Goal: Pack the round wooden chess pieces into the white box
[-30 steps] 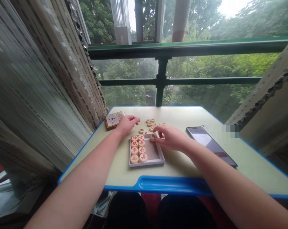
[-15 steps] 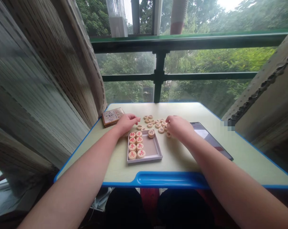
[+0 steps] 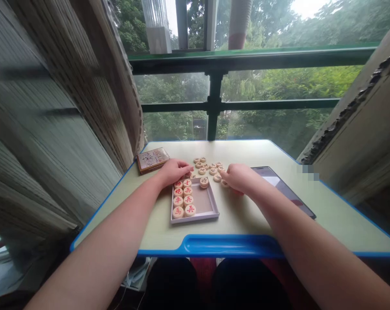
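My left hand (image 3: pixel 173 171) is curled at the back left corner of a shallow open box (image 3: pixel 208 215); its fingertips come down over pieces on the table, hiding what they grip. Red-marked Chinese chess pieces (image 3: pixel 188 200) stand in two columns along the box's left side. At its back right corner sits a black-marked piece (image 3: pixel 204 181), stacked on another. My right hand (image 3: pixel 240 176) is closed to the right of the box, with a Chinese chess piece (image 3: pixel 225 184) partly hidden at its fingertips. Several loose black-marked pieces (image 3: pixel 213 171) lie between the hands.
A patterned box lid (image 3: pixel 152 159) lies at the back left of the table (image 3: pixel 162 224). A dark-edged tablet (image 3: pixel 283 193) rests under my right forearm. A blue tray groove (image 3: pixel 230 245) runs along the front edge. Curtains and a window railing (image 3: pixel 216 105) surround the table.
My left hand has shifted slightly right and down onto the pieces behind the box. My right hand has lowered a little toward the near loose pieces. The pieces in the box look the same.
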`<state>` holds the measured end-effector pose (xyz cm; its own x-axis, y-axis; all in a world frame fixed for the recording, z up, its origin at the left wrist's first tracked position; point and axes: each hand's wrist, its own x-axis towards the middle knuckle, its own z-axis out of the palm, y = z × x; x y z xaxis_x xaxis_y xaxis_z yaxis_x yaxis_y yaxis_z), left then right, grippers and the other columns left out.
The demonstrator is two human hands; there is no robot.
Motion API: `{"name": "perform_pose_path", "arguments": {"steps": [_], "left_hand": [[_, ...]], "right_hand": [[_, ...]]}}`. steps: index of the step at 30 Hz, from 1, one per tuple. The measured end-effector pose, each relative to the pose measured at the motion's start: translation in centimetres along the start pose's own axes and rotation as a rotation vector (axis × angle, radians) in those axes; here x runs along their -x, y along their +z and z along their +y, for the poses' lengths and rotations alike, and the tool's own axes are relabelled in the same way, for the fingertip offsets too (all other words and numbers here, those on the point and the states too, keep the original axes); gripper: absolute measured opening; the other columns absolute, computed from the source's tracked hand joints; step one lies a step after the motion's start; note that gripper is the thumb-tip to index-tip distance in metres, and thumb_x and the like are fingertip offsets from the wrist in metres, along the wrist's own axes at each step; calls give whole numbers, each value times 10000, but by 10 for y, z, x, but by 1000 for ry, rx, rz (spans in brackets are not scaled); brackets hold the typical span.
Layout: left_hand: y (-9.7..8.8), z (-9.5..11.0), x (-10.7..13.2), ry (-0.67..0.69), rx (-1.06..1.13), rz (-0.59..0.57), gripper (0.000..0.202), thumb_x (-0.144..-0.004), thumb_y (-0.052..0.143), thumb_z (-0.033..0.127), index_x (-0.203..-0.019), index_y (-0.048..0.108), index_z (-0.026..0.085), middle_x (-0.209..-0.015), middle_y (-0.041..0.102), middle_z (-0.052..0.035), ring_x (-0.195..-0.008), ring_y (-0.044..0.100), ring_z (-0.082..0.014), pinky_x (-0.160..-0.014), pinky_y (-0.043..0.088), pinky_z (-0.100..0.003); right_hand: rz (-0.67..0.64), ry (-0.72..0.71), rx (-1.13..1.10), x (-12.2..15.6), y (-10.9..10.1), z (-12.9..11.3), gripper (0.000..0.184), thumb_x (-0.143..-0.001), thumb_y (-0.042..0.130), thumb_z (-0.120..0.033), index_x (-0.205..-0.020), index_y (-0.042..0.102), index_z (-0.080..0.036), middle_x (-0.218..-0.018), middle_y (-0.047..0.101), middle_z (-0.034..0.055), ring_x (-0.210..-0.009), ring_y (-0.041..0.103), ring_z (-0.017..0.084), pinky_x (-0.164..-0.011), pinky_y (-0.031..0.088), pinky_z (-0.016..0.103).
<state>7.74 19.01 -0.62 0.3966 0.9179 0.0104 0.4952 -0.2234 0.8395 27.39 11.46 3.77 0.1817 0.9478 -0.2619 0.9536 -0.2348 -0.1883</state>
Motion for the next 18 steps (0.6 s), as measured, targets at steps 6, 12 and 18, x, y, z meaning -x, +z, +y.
{"name": "perform_pose_path", "arguments": {"steps": [6, 12, 18], "left_hand": [[0, -1, 0, 10, -34, 23, 350, -664, 597, 452, -725, 683, 119, -564, 605, -24, -426, 392, -68, -419, 285, -211], [2, -2, 0, 0, 72, 21, 347, -641, 625, 449, -733, 673, 118, -650, 643, -54, -514, 485, -94, -491, 382, -221], [1, -3, -2, 22, 113, 8, 369, -656, 604, 463, -765, 668, 116, -732, 661, -78, -607, 552, -129, -535, 406, -238]], "right_hand": [[84, -67, -43, -11, 9, 5, 354, -795, 493, -397, -1030, 571, -144, -652, 661, 55, -428, 571, 145, -497, 413, 249], [117, -101, -103, -15, 10, 5, 282, -794, 505, -360, -983, 583, -166, -717, 670, 47, -393, 544, 116, -455, 398, 231], [142, -145, -144, -3, 5, 2, 220, -745, 519, -195, -943, 609, -166, -751, 681, 41, -496, 584, 116, -518, 403, 215]]}}
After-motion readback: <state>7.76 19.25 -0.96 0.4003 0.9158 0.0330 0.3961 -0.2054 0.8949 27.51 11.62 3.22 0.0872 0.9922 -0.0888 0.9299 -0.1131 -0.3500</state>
